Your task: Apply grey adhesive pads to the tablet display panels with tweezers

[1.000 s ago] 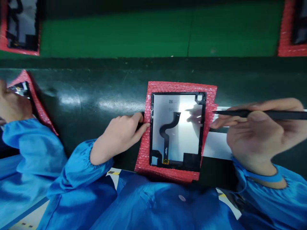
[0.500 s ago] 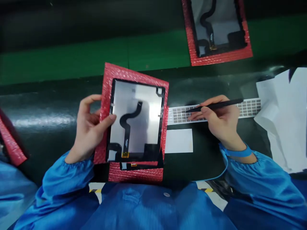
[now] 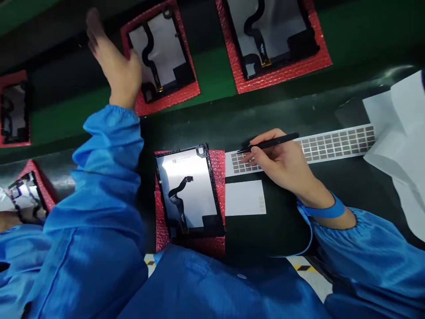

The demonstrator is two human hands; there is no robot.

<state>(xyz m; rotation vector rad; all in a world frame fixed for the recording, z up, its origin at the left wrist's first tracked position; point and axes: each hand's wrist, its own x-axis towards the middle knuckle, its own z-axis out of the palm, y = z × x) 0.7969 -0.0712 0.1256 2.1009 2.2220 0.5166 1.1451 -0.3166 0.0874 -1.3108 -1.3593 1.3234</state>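
My left hand (image 3: 117,66) is stretched out at the upper left, open, its fingers extended and slightly blurred. Its thumb is beside the left edge of a tablet screen (image 3: 166,51) lying on red bubble wrap (image 3: 175,104). My right hand (image 3: 285,164) grips slim black tweezers (image 3: 279,141), tip pointing left. They are over a long white sheet of small grey stickers (image 3: 335,144). Directly before me another tablet screen (image 3: 195,199), with a black ribbon cable, rests on red bubble wrap (image 3: 217,166). To its right lies a white card (image 3: 244,199) with a few small pale patches.
More wrapped screens lie on the green strip (image 3: 212,73), one at upper right (image 3: 279,35) and one at far left (image 3: 15,108). At the lower left a co-worker's hand (image 3: 8,220) is by another screen (image 3: 29,195). Crumpled white paper (image 3: 407,146) covers the right side.
My left hand has let go of the wrapped screen and moved up and left; that screen now lies on the green strip. The view has shifted left. My right hand still holds the tweezers.
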